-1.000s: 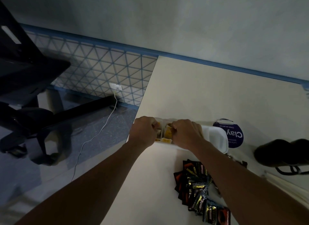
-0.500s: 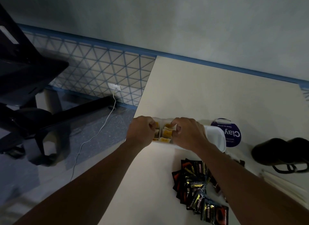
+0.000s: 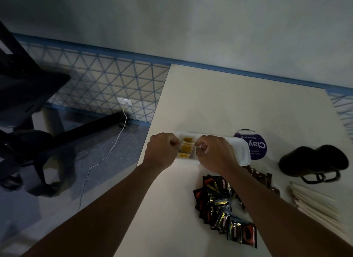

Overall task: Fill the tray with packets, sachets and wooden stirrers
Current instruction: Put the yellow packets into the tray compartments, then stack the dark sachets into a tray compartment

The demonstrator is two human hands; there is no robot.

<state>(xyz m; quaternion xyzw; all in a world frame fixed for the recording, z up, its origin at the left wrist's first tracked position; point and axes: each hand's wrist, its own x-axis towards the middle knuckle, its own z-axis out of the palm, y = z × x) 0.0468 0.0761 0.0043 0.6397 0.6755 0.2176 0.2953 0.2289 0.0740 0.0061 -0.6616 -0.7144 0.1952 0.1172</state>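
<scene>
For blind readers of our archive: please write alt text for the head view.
The left hand and right hand, fingers curled, meet over yellow sachets in the end compartment of a white tray on a pale table. A heap of dark sachets lies nearer the person, pale stirrers to its right.

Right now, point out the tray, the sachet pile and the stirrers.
tray [image 3: 242,150], head view, bare right end
sachet pile [image 3: 217,199], head view, heap's middle
stirrers [image 3: 315,205], head view, middle of bundle
</scene>
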